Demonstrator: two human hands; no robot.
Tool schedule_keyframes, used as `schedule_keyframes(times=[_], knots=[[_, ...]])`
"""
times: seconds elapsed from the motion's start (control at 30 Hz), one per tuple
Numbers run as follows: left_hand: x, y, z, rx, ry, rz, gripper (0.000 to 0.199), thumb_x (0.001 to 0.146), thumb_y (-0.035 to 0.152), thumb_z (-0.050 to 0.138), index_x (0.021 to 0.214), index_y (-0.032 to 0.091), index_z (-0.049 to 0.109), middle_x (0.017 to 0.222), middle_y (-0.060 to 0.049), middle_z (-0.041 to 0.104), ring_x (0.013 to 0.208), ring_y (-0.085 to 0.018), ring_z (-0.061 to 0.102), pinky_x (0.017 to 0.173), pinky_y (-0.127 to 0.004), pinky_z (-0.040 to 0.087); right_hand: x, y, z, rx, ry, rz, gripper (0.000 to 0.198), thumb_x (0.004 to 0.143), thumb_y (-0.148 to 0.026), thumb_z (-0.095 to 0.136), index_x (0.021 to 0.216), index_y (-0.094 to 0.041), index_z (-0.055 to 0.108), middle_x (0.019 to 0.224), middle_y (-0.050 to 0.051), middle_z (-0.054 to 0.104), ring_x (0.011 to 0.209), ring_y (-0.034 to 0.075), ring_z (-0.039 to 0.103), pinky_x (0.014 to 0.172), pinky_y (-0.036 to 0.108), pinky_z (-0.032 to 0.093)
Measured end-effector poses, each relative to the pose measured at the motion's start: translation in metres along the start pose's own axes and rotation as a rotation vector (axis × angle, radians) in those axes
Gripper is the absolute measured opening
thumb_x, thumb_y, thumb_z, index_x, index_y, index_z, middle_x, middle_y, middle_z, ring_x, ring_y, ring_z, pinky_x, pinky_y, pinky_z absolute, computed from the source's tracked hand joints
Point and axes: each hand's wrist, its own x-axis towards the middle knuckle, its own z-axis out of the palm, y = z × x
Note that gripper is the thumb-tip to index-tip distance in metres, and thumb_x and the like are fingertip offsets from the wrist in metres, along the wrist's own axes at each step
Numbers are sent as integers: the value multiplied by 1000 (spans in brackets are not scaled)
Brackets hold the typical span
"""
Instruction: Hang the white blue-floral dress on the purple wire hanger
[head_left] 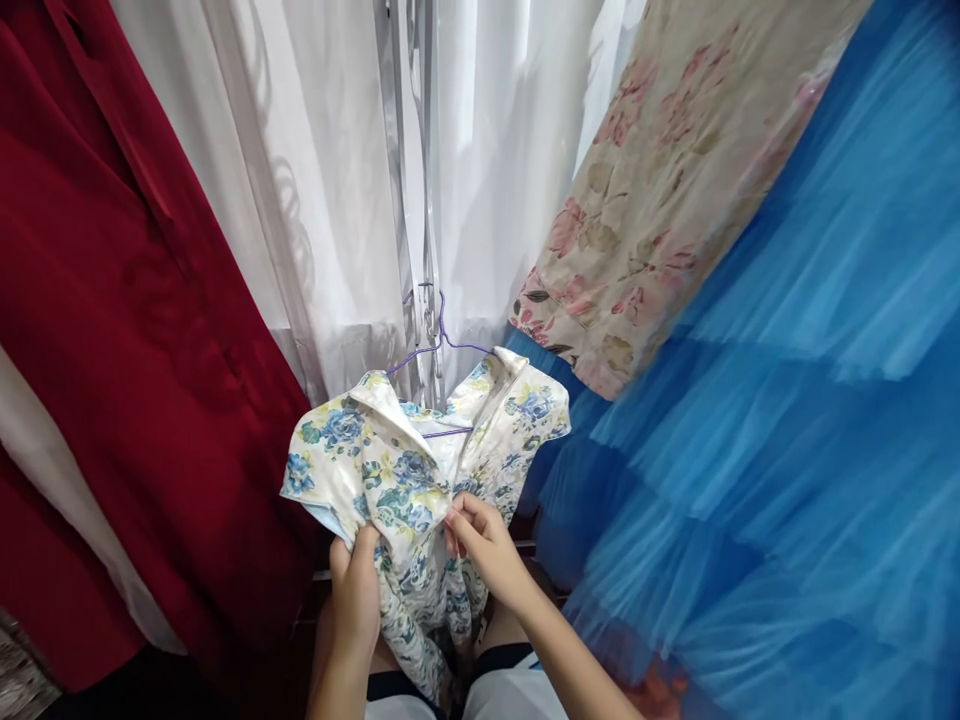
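A white dress with blue and yellow flowers [412, 480] hangs in front of me on a thin purple hanger [444, 345], its neckline spread in a V. My left hand [355, 580] grips the cloth at the dress's left side, under the sleeve. At the bottom of the V, my right hand [480, 540] pinches the front of the dress, fingertips pressed together, probably on the zipper or edge there; the exact part is hidden. The lower cloth falls in folds between my legs.
White curtains [495, 150] hang behind the hanger, with metal poles between them. Red cloth [150, 320] hangs at the left. On the right are a beige floral garment [622, 220] and a tiered blue tulle dress [757, 440], close to the hanging dress.
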Motion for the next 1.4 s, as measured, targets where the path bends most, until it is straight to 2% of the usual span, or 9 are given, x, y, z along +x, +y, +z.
schedule_keyframes(times=[0.17, 0.23, 0.33, 0.4, 0.57, 0.87, 1.03, 1.27, 1.4], knots=[[-10, -5, 2, 97, 215, 517, 55, 80, 23, 71, 129, 26, 47, 135, -10, 49, 127, -27, 48, 105, -43, 38, -26, 16, -7, 103, 123, 66, 35, 87, -40, 62, 62, -21, 48, 44, -6, 48, 40, 9, 36, 46, 24, 27], [-27, -22, 5, 254, 94, 620, 45, 81, 22, 69, 122, 23, 51, 130, -12, 51, 123, -27, 49, 106, -44, 38, -42, 21, -7, 129, 130, 97, 37, 87, -41, 62, 61, -21, 47, 43, -7, 45, 40, 8, 34, 46, 23, 26], [-60, -48, 19, 375, -306, 495, 29, 88, 20, 61, 116, 22, 54, 117, -10, 59, 112, -24, 57, 98, -38, 45, -59, 21, -5, 128, 107, 110, 35, 87, -41, 64, 63, -19, 49, 44, -7, 45, 41, 8, 34, 47, 23, 26], [-76, -56, 31, 365, -441, 391, 21, 92, 20, 55, 113, 22, 55, 107, -7, 64, 101, -20, 62, 89, -32, 49, -63, 18, -6, 104, 89, 114, 35, 86, -42, 66, 65, -18, 51, 44, -7, 46, 41, 7, 34, 46, 22, 25], [-76, -45, 49, 352, -454, 423, 9, 93, 19, 54, 100, 22, 57, 90, -2, 66, 86, -16, 64, 79, -26, 49, -60, 8, -13, 92, 75, 127, 39, 87, -47, 65, 66, -18, 51, 40, -7, 47, 35, 6, 32, 42, 21, 21], [-64, -27, 49, 368, -386, 473, 6, 89, 16, 56, 87, 21, 53, 80, -1, 57, 76, -16, 56, 72, -26, 45, -59, 10, -5, 106, 95, 159, 39, 85, -50, 67, 67, -18, 55, 37, -7, 47, 31, 5, 32, 37, 20, 19], [-55, -18, 45, 401, -491, 491, 25, 92, 17, 50, 68, 21, 45, 72, -1, 49, 69, -17, 50, 67, -26, 42, -44, 0, -4, 88, 180, 150, 38, 82, -49, 69, 65, -17, 58, 36, -6, 47, 31, 6, 32, 38, 21, 21], [-47, -16, 38, 494, -573, 444, 17, 91, 15, 49, 76, 21, 51, 80, -3, 55, 69, -16, 54, 64, -25, 42, 35, -72, -5, 127, 173, -31, 41, 78, -39, 72, 48, -17, 53, 35, -6, 42, 34, 6, 33, 40, 23, 22], [-43, -21, 40, 476, -585, 434, 17, 90, 14, 48, 75, 20, 50, 81, -3, 55, 68, -16, 56, 62, -24, 44, 93, -119, -9, 216, 190, -96, 29, 71, -38, 74, 59, -15, 62, 41, -8, 40, 37, 5, 32, 39, 21, 19]])
